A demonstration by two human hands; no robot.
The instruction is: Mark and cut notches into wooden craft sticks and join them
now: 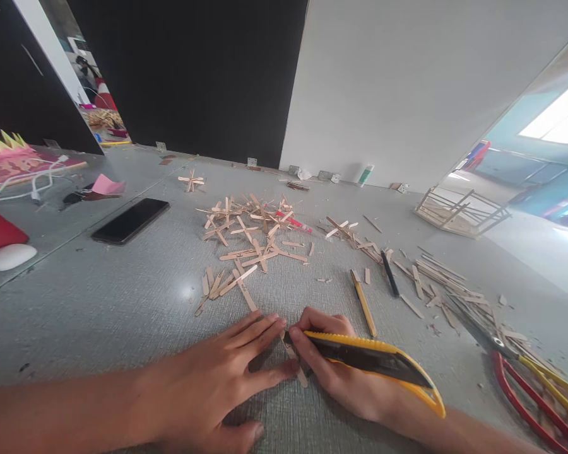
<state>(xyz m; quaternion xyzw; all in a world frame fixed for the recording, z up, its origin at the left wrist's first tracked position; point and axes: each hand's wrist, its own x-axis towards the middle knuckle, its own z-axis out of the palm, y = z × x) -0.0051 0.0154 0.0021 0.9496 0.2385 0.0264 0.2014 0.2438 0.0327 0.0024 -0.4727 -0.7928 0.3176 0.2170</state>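
Note:
My right hand (331,359) is closed around a yellow and black utility knife (378,362). Its front end meets a thin wooden craft stick (247,291) that lies slantwise on the grey table. My left hand (231,366) lies flat with fingers spread, fingertips pressing on that stick; part of the stick is hidden under them. The stick's near end shows between my two hands. Just beyond my right hand lies a yellow pen-like tool (363,304). Farther off is a loose pile of craft sticks (260,227), some crossed into star shapes.
Scissors (499,343) with red and yellow handles lie at right, among stick scraps (445,277). A black pen (389,273) rests beside them. A phone (131,221) lies at left. A small stick frame (461,211) stands at far right, and a panel (383,88) borders the back.

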